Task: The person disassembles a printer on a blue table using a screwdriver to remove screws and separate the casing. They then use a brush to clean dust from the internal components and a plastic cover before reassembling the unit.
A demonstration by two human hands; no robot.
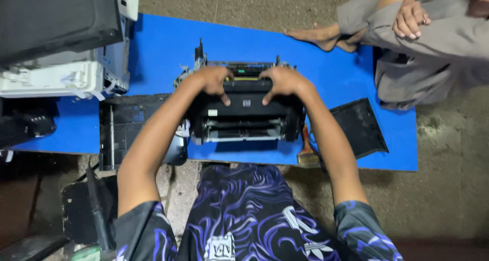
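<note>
Item: black printer unit (247,119), stripped of its outer shell, lying on the blue mat (163,47) directly under both my hands. My left hand (213,81) is curled over its top-left edge, fingers spread and pressing down on the upper cover; my right hand (283,83) mirrors it on the top-right edge, likewise bent over the cover, gripping the unit rather than any loose part.

Step in hand, as I judge it: steadying or working the top section of the unit. The next move likely calls for even pressure from both sides so nothing binds.

Left of my left arm: a flat black panel (125,131); beyond it a white and grey printer (66,62).

Right of my right arm: a black tray (360,126), and a brush (307,149) just beside the unit.

Beyond my hands, far right: another person seated, bare foot (318,36) on the mat.
</note>
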